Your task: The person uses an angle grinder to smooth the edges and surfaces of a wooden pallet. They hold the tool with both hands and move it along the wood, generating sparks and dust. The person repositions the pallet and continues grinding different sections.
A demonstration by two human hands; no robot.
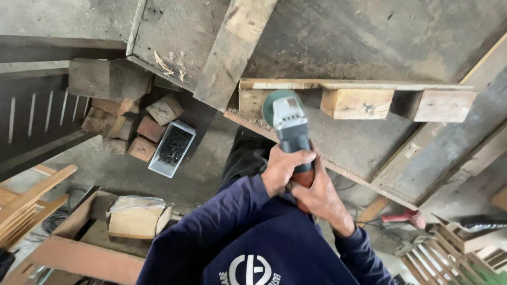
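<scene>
I hold an angle grinder (289, 124) with a grey head, dark body and red rear grip. Its round disc guard touches the end of a pale wooden block under a long thin slat (348, 84). My left hand (283, 168) wraps the grinder's body from the left. My right hand (319, 199) closes around the red rear grip just below. Both arms wear dark blue sleeves. The wooden piece (357, 103) rests on a large grey workbench board (369, 37).
A thick plank (232, 50) leans across the bench. On the floor at left lie a pile of wood offcuts (127, 113), a box of dark screws (172, 148) and a cardboard box (138, 216). Slatted wooden frames (438, 253) stand at right.
</scene>
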